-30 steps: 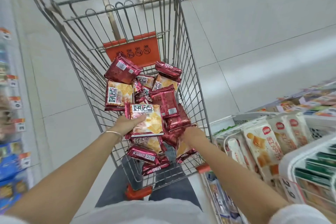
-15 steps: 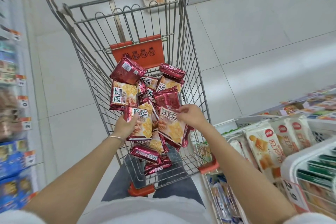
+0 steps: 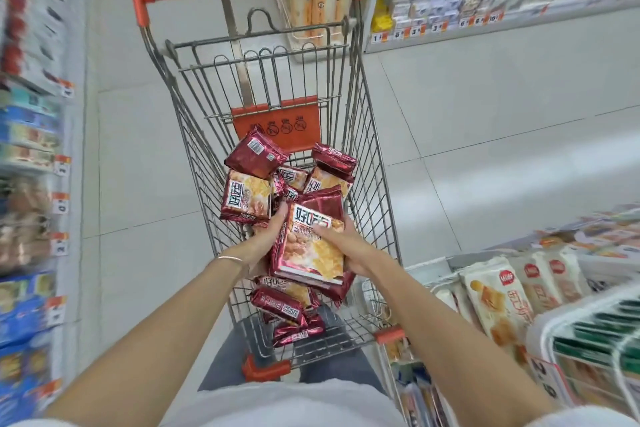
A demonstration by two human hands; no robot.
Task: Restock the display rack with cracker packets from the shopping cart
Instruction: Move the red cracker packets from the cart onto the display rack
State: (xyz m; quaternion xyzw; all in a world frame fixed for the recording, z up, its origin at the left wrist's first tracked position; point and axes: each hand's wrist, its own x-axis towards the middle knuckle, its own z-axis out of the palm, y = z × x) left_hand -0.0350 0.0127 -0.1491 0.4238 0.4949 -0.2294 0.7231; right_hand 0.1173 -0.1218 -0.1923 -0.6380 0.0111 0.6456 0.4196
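Observation:
A wire shopping cart with a red handle stands in front of me, holding several dark-red cracker packets. Above the pile I hold a stack of cracker packets between both hands. My left hand grips the stack's left edge, its wrist wearing a thin bracelet. My right hand lies over the stack's right side with fingers across the top packet. The display rack at the lower right holds pale cracker bags.
Blurred shelves of goods line the left edge. A shelf with price tags runs along the back right. A white wire basket sits at the lower right. Grey tile floor lies open right of the cart.
Each hand held its own packet before; now the packets are pressed together into one stack between both hands and lifted above the pile. My view has tilted up, showing the cart handle.

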